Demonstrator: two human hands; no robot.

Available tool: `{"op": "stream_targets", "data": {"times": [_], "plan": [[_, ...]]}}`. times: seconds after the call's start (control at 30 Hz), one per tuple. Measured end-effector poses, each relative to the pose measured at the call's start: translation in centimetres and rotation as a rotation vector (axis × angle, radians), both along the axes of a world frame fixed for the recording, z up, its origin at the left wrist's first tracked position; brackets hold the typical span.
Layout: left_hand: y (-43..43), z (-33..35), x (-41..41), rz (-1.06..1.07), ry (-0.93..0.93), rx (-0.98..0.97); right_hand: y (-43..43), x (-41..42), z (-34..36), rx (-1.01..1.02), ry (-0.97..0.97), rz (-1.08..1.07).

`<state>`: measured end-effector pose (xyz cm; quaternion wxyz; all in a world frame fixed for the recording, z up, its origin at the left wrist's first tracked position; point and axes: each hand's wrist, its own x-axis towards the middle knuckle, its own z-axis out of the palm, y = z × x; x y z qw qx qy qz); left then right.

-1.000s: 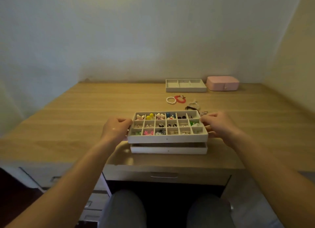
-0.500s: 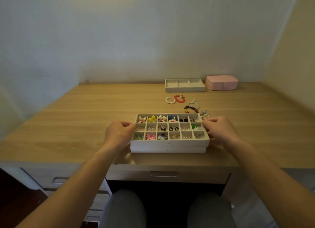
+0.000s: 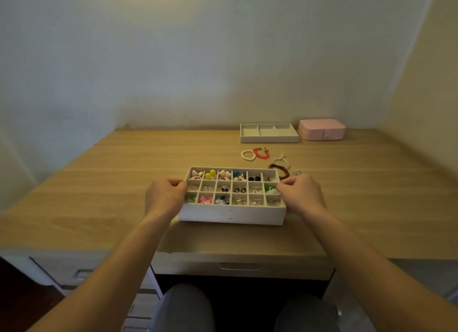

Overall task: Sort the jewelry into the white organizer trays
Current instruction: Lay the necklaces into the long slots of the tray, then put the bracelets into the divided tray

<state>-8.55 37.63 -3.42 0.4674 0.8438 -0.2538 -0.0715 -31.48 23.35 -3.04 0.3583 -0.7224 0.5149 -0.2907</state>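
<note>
Item 1. Light wooden desk (image 3: 99, 195), set against a pale wall; it bears everything listed below.

Item 2. Left hand (image 3: 164, 200), fingers curled and clamped on the left end wall of item 3.

Item 3. White divided organizer tray (image 3: 231, 214), three rows of six compartments, near the desk's front edge and centred between the two hands. The front wall is tall; no seam can be made out in it. Contents are small jewelry: white hearts, yellow balls, blue and red balls and black pieces in the far row; metal pieces, black-and-white studs and a green piece in the middle row; green, pink and gold-toned pieces in the near row.

Item 4. White bead bracelet (image 3: 248, 155), flat on the desk behind the tray, touching item 5.

Item 5. Red bracelet (image 3: 260, 153), just to its right.

Item 6. Shallow white three-compartment tray (image 3: 269, 138), by the wall.

Item 7. Brown bead bracelet (image 3: 280, 169), just beyond the organizer's far right corner.

Item 8. Right hand (image 3: 301, 195), fingers curled, gripping the organizer's right end wall.

Item 9. Pale pink rounded box with a front clasp (image 3: 321, 129), lid down, just beside item 6.
</note>
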Motion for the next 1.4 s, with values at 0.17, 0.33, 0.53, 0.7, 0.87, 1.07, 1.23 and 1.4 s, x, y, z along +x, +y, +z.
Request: {"op": "stream_targets", "data": {"times": [0.17, 0.33, 0.53, 0.7, 0.87, 1.07, 1.23, 1.4], "plan": [[-1.8, 1.1, 5.0, 0.100, 0.018, -0.055, -2.1, 6.0, 1.9, -0.005, -0.045, 0.017], [-4.6, 2.0, 11.5, 0.157, 0.025, -0.088, -6.4, 14.3, 3.1, -0.031, -0.053, 0.049], [-8.9, 1.1, 19.4, 0.182, 0.012, -0.054, -11.9, 23.6, 1.0, 0.008, -0.011, 0.080], [-12.0, -1.2, 23.9, 0.171, 0.026, -0.012, -15.3, 28.0, -0.9, 0.008, -0.009, 0.092], [-13.4, -1.6, 25.5, 0.183, 0.010, 0.025, -16.7, 28.6, -1.1, 0.029, -0.013, 0.126], [-17.0, 1.5, 20.3, 0.081, -0.358, 0.017, -19.4, 23.0, 0.4, -0.077, 0.115, 0.037], [-24.5, 3.2, 12.2, -0.205, -0.303, -0.102, -24.8, 15.5, 1.2, -0.124, 0.113, -0.079], [-32.6, 2.1, 5.7, -0.344, -0.102, -0.038, -30.2, 10.4, 0.5, -0.078, 0.162, -0.177]]}}
